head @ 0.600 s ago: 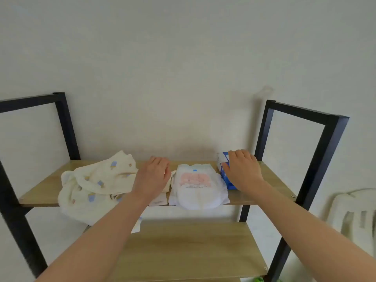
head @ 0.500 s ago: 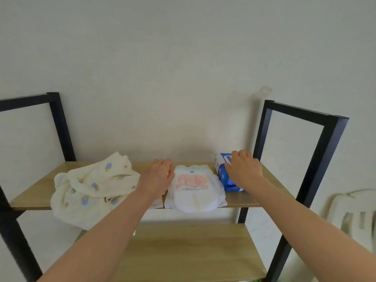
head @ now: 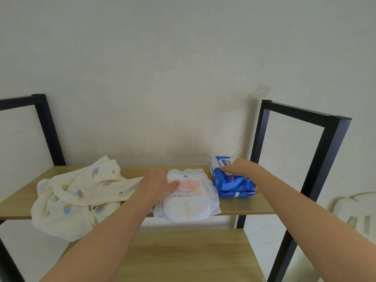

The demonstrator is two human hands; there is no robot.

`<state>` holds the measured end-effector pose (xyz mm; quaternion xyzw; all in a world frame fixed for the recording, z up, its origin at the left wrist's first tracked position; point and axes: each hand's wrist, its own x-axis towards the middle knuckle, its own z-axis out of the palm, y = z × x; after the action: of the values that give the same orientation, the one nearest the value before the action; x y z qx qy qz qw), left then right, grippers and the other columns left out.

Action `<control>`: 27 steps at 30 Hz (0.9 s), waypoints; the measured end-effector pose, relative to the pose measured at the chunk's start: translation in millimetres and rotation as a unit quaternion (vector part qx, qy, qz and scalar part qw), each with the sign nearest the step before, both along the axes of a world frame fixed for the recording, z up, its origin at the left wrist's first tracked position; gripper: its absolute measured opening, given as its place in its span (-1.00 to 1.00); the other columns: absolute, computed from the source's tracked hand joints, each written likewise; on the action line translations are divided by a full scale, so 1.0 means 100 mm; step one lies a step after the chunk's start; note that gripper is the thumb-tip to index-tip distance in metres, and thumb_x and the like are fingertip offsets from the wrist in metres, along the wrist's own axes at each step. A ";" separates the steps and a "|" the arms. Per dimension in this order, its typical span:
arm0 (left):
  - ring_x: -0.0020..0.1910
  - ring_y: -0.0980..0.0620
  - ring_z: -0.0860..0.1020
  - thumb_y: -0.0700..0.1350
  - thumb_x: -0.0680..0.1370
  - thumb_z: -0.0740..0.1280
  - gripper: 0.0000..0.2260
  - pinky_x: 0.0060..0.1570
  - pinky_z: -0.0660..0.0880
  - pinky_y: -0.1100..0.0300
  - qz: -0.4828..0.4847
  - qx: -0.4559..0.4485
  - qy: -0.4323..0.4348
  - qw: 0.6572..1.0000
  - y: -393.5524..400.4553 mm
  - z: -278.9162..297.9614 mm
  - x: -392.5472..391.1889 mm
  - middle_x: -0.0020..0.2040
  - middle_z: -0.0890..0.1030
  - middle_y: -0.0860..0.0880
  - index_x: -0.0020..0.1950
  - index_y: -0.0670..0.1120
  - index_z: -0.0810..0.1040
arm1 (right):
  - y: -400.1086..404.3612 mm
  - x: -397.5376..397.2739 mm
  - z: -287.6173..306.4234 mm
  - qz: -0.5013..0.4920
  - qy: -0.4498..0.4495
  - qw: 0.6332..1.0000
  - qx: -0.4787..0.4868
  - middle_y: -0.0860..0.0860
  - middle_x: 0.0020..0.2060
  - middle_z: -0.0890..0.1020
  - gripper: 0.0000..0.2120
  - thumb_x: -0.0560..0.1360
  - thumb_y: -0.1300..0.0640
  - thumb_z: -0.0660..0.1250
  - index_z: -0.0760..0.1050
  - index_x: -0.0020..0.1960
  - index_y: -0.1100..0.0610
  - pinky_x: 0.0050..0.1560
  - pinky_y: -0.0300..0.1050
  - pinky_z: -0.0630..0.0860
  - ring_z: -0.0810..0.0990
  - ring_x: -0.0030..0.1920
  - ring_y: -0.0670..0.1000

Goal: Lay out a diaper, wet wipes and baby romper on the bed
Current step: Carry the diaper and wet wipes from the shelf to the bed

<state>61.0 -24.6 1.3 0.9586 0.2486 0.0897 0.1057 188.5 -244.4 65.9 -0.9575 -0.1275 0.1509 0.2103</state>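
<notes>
We're facing a wood shelf (head: 242, 207) in a black metal frame (head: 323, 159), set against a plain off-white wall (head: 183, 68). A lower shelf board (head: 193, 255) sits below at 6 o'clock. At 4 o'clock, past the frame, something white (head: 358, 210) is cut off by the edge; can't tell what it is.

On the shelf, three items in a row. Romper (head: 77, 196) at 9 o'clock, cream with small blue prints, crumpled, its front hanging over the shelf lip. Diaper (head: 189, 202) in the middle, touching the romper's edge, front also overhanging. Wipes (head: 234, 184), a blue pack, at 3 o'clock of the diaper, just beside it.

Our left hand (head: 156, 185) rests at the seam between romper and diaper, thumb lying on the diaper print; the fingers are on the far side, so whether they grasp anything we can't tell. Our right hand (head: 242, 168) is curled over the wipes' top, thumb on the near face, gripping the pack. The pack's label is too blurred to read. Both forearms run out of frame at 6 o'clock.
</notes>
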 end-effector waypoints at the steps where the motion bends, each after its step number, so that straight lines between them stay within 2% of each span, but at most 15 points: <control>1: -0.15 -0.06 0.46 0.30 0.48 0.27 -0.55 -0.19 0.37 0.13 0.009 -0.011 -0.001 1.000 -0.02 0.00 0.01 -0.16 0.49 -0.04 -0.07 -0.11 0.48 | -0.03 -0.01 0.02 -0.005 0.031 0.999 0.025 0.11 0.17 0.57 -0.60 0.54 -0.09 0.29 0.40 0.25 0.14 -0.02 -0.12 0.45 0.57 0.03 0.06; 3: -0.09 -0.07 0.49 0.36 0.39 0.31 -0.50 -0.16 0.40 0.13 0.022 -0.026 0.000 0.999 -0.04 -0.02 0.05 -0.12 0.52 -0.02 -0.07 -0.09 0.46 | -0.12 -0.01 0.03 -0.039 0.090 0.992 0.082 0.09 0.10 0.58 -0.60 0.48 -0.12 0.37 0.40 0.15 0.12 -0.03 -0.04 0.45 0.58 -0.08 0.06; 4: -0.03 -0.08 0.51 0.40 0.35 0.32 -0.46 -0.14 0.41 0.13 0.031 -0.028 0.008 0.999 -0.06 -0.03 0.07 -0.09 0.53 -0.02 -0.08 -0.07 0.44 | -0.15 0.02 0.01 -0.065 0.112 0.986 0.101 0.08 0.08 0.61 -0.51 0.40 -0.17 0.44 0.41 0.14 0.11 -0.07 -0.01 0.47 0.58 -0.12 0.06; 6: 0.05 -0.09 0.53 0.45 0.28 0.31 -0.37 -0.10 0.41 0.13 0.036 -0.026 0.029 0.999 -0.08 -0.04 0.10 -0.07 0.52 -0.01 0.01 -0.08 0.47 | -0.20 0.06 -0.03 -0.102 0.145 0.976 0.128 0.09 0.00 0.65 -0.34 0.21 -0.27 0.53 0.46 0.15 0.08 -0.04 0.06 0.53 0.61 -0.07 0.11; 9: 0.06 -0.09 0.55 0.37 0.29 0.38 -0.40 -0.05 0.47 0.11 0.045 -0.073 0.031 0.996 -0.10 -0.04 0.12 -0.02 0.55 -0.03 0.06 -0.08 0.48 | -0.25 0.16 -0.14 -0.134 0.183 0.955 0.192 0.07 -0.08 0.71 -0.27 0.04 -0.22 0.63 0.51 0.10 0.05 0.07 0.08 0.56 0.68 -0.06 0.12; 12: 0.09 -0.12 0.55 0.28 0.26 0.46 -0.43 -0.03 0.49 0.09 0.066 -0.124 0.024 0.990 -0.12 -0.03 0.15 0.05 0.58 -0.07 0.05 -0.08 0.46 | -0.27 0.15 -0.14 -0.165 0.206 0.937 0.230 0.08 -0.12 0.72 -0.35 0.11 -0.13 0.64 0.51 0.10 0.09 0.04 -0.01 0.57 0.70 -0.11 0.09; 15: -0.06 -0.09 0.59 0.17 0.25 0.52 -0.55 -0.21 0.43 0.15 0.060 -0.164 0.000 0.985 -0.13 0.00 0.16 -0.07 0.61 -0.07 -0.09 -0.10 0.47 | -0.26 0.17 -0.14 -0.174 0.214 0.929 0.246 0.10 -0.12 0.70 -0.43 0.19 -0.06 0.63 0.49 0.07 0.13 -0.17 -0.05 0.59 0.68 -0.16 0.10; 17: -0.14 -0.06 0.58 0.09 0.25 0.53 -0.59 -0.26 0.42 0.17 0.051 -0.197 -0.012 0.979 -0.13 0.01 0.17 -0.13 0.61 -0.04 -0.10 -0.13 0.52 | -0.24 0.17 -0.13 -0.172 0.224 0.921 0.267 0.11 -0.13 0.71 -0.45 0.19 -0.02 0.64 0.51 0.06 0.14 -0.25 -0.05 0.62 0.70 -0.21 0.10; 20: -0.08 -0.08 0.61 0.05 0.20 0.42 -0.55 -0.13 0.52 0.10 0.015 -0.243 -0.039 0.969 -0.11 0.01 0.18 -0.07 0.65 -0.07 0.02 -0.11 0.56 | -0.22 0.19 -0.17 -0.165 0.237 0.911 0.296 0.12 -0.16 0.72 -0.44 0.16 0.02 0.65 0.53 0.07 0.14 -0.34 -0.03 0.64 0.72 -0.30 0.12; 22: -0.02 -0.09 0.60 0.05 0.24 0.33 -0.52 0.01 0.54 0.02 -0.012 -0.257 -0.071 0.964 -0.07 0.01 0.18 0.00 0.65 -0.06 0.11 -0.08 0.52 | -0.21 0.20 -0.19 -0.155 0.241 0.905 0.315 0.13 -0.15 0.73 -0.41 0.15 0.02 0.66 0.54 0.09 0.14 -0.33 0.01 0.64 0.72 -0.27 0.13; 23: 0.02 -0.10 0.58 0.04 0.33 0.32 -0.56 0.05 0.52 -0.01 -0.020 -0.263 -0.090 0.961 -0.05 0.03 0.17 0.05 0.62 -0.05 0.17 -0.08 0.47 | -0.20 0.20 -0.20 -0.146 0.239 0.905 0.320 0.13 -0.14 0.73 -0.41 0.16 0.02 0.65 0.54 0.11 0.14 -0.29 0.03 0.65 0.72 -0.23 0.14; 25: 0.08 -0.10 0.55 -0.04 0.50 0.31 -0.65 0.09 0.50 -0.01 -0.025 -0.288 -0.122 0.949 -0.03 0.09 0.13 0.12 0.58 -0.06 0.25 -0.08 0.39 | -0.18 0.19 -0.20 -0.121 0.229 0.911 0.321 0.13 -0.11 0.72 -0.45 0.22 0.01 0.62 0.54 0.12 0.13 -0.14 0.06 0.66 0.71 -0.13 0.14; 27: 0.10 -0.10 0.56 -0.09 0.54 0.33 -0.62 0.10 0.51 -0.03 -0.019 -0.348 -0.138 0.927 0.00 0.13 0.07 0.16 0.56 -0.07 0.32 -0.10 0.34 | -0.18 0.16 -0.18 -0.102 0.213 0.917 0.321 0.13 -0.08 0.70 -0.53 0.29 0.02 0.58 0.52 0.11 0.14 -0.07 0.05 0.64 0.69 -0.09 0.14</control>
<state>68.0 -24.9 14.5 0.8442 0.2287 0.1265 0.4679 204.2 -262.1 47.6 -0.7915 -0.0232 0.2804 0.5425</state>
